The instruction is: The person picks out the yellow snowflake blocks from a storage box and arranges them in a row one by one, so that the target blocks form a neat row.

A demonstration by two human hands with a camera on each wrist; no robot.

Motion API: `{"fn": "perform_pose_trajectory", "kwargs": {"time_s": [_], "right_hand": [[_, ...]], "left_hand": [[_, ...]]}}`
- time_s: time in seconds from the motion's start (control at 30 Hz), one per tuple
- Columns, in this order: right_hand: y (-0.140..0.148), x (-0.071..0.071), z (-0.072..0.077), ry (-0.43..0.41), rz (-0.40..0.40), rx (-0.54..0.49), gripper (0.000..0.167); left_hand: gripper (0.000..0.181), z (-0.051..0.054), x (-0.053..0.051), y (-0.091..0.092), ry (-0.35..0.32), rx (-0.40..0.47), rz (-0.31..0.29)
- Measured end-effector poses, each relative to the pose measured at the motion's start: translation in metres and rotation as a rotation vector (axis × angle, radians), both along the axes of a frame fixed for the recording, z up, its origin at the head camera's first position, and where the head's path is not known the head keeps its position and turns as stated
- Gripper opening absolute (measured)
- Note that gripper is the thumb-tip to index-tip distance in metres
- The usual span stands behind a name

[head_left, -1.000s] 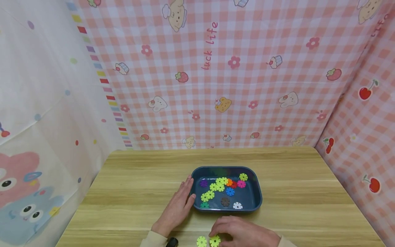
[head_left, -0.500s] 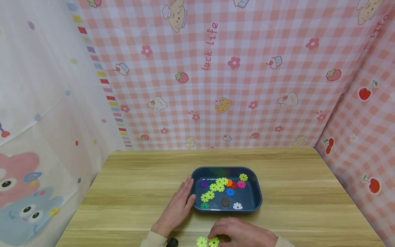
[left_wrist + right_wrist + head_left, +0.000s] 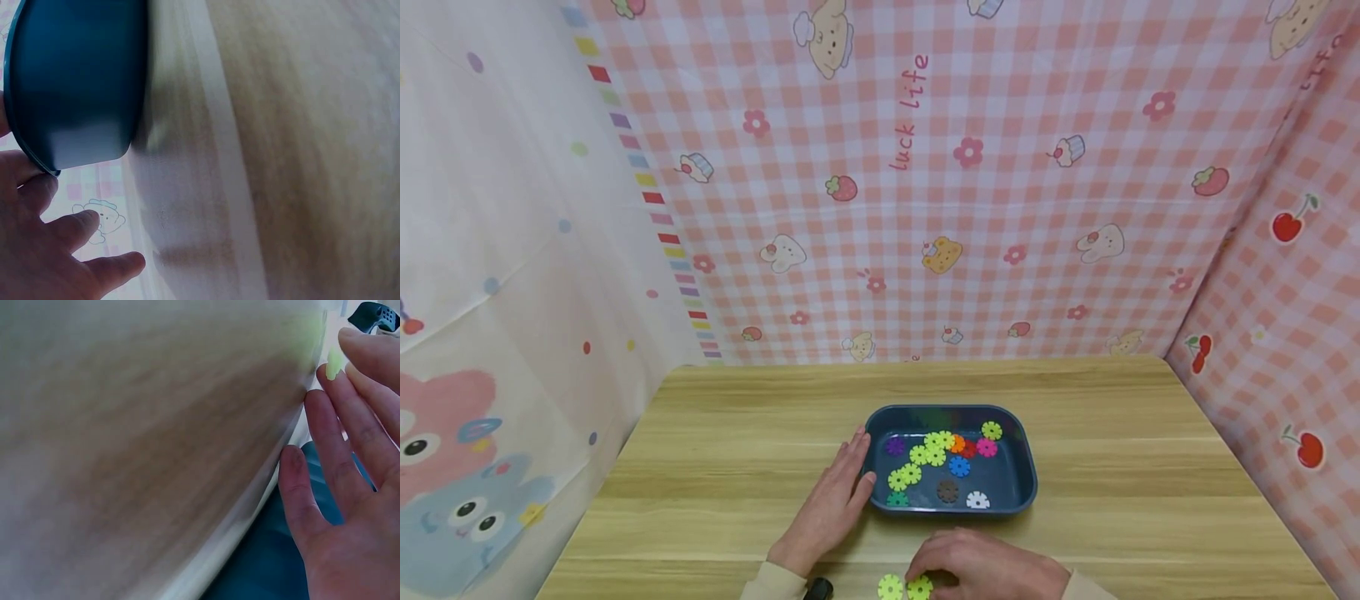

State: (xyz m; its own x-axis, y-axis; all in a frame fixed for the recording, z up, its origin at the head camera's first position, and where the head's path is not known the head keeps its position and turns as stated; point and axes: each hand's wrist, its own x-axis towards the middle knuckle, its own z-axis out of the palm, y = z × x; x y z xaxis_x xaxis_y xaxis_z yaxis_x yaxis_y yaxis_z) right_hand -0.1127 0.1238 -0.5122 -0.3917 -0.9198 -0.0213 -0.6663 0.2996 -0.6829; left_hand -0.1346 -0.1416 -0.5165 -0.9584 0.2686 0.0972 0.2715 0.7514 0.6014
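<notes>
My left hand (image 3: pixel 835 500) rests against the left side of a dark blue tray (image 3: pixel 1028 467), its fingers fairly straight along the outer wall. Fingers touch the tray's rim (image 3: pixel 28 153) in the left wrist view. In front of the tray, my right hand (image 3: pixel 981 562) pinches a yellow-green snowflake disc (image 3: pixel 919 588) between thumb and fingers at the tabletop. The right wrist view shows part of this notched disc (image 3: pixel 334 361) between the fingertips. Just left of it lies a second yellow-green snowflake disc (image 3: pixel 891 587), apart from the hand.
Inside the tray lie several yellow-green discs (image 3: pixel 934 454), plus purple (image 3: pixel 895 446), blue (image 3: pixel 959 466), brown (image 3: pixel 948 491), white (image 3: pixel 977 500), green (image 3: pixel 897 498) and pink (image 3: pixel 987 447) ones. A wooden table (image 3: pixel 737 433) meets a checked cloth (image 3: pixel 1037 292) behind.
The right hand has shifted slightly left with the yellow-green snowflake disc, bringing it a little closer to the other disc. The left hand and the tray stay where they were.
</notes>
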Motion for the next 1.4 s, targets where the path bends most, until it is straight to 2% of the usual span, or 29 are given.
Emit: {"fn": "perform_pose_trajectory", "kwargs": {"time_s": [0.23, 0.57, 0.7, 0.93, 1.13, 1.27, 1.4], "right_hand": [[-0.001, -0.001, -0.001, 0.031, -0.001, 0.007, 0.027], [0.000, 0.001, 0.001, 0.029, -0.003, -0.004, 0.029], [0.001, 0.003, 0.008, 0.030, -0.013, -0.019, 0.029], [0.008, 0.004, 0.027, -0.020, -0.064, -0.033, 0.029], [0.011, 0.005, 0.041, 0.074, -0.145, -0.099, 0.026], [0.012, 0.003, 0.046, 0.147, -0.184, -0.206, 0.019], [0.015, -0.003, 0.049, 0.208, -0.209, -0.311, 0.019]], "left_hand": [[0.058, 0.000, 0.000, 0.000, 0.001, 0.000, 0.000], [0.058, -0.001, 0.000, -0.002, 0.011, 0.000, -0.007], [0.059, -0.001, 0.000, -0.003, 0.010, 0.001, -0.010], [0.059, -0.001, 0.001, -0.002, 0.012, -0.001, -0.010], [0.058, 0.000, 0.000, -0.002, 0.005, 0.000, -0.007], [0.058, 0.000, 0.000, -0.001, 0.011, 0.002, -0.005], [0.058, 0.000, 0.000, -0.001, 0.010, 0.002, -0.004]]}}
